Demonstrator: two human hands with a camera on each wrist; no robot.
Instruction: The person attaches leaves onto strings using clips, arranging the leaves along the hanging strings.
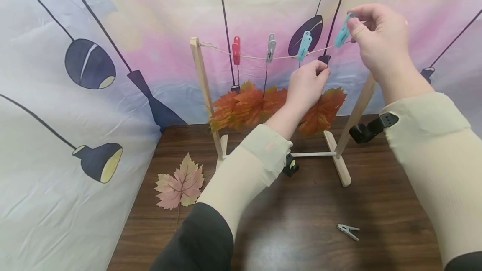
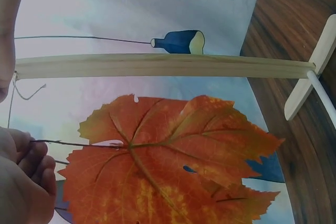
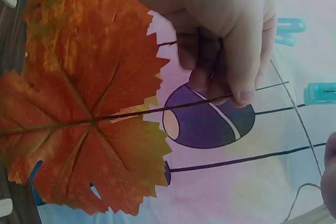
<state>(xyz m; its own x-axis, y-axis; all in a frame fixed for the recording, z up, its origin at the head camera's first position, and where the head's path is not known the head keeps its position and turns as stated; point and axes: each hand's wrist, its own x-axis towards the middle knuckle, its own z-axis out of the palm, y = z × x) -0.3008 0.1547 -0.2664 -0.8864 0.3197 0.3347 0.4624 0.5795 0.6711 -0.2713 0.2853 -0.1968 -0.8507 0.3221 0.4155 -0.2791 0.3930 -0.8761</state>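
My left hand pinches the thin stem of an orange artificial leaf, which hangs below the fingers; the left wrist view shows the leaf spread out beside that hand. Higher up, my right hand holds a light blue clothespin between thumb and fingers, close to the string. In the right wrist view this clothespin lies near the string, above the tip of the stem. A second blue clothespin, a grey clothespin and a red clothespin sit on the string.
The string spans a wooden frame, between its left post and right post. More orange leaves hang from it. On the brown table lie a pale pink leaf and a grey clothespin. A printed backdrop cloth stands behind.
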